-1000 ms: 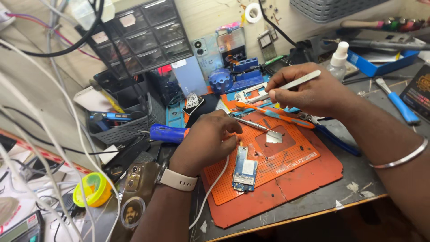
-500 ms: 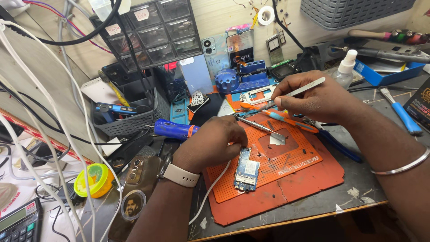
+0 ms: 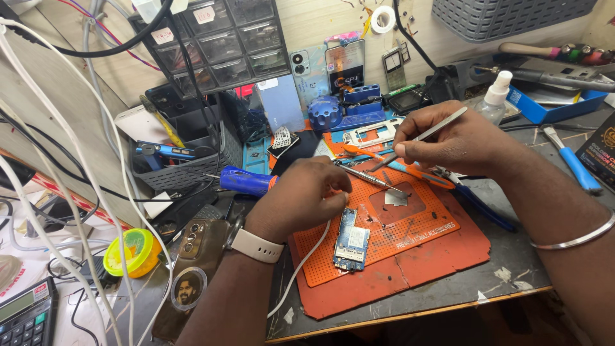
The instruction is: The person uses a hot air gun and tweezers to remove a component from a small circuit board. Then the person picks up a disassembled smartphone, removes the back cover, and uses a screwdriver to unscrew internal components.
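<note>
Far left on the counter [image 3: 512,282]: yellow solder reel [image 3: 131,251], then a phone [image 3: 192,275] lying face down, both kept aside from the orange work mat [image 3: 410,275]. Left hand [image 3: 301,198], clenched around a thin soldering tool [image 3: 362,176] with a white cable, tip angled down toward the small metal shield [image 3: 396,198] on the mat. Just near, a blue circuit board [image 3: 351,238], flat on the mat, probably for heat protection. Right hand [image 3: 458,141] pinching metal tweezers [image 3: 419,136], points aimed at the same shield, seemingly to steady it. Far right, a blue-handled tool [image 3: 576,166], apart.
</note>
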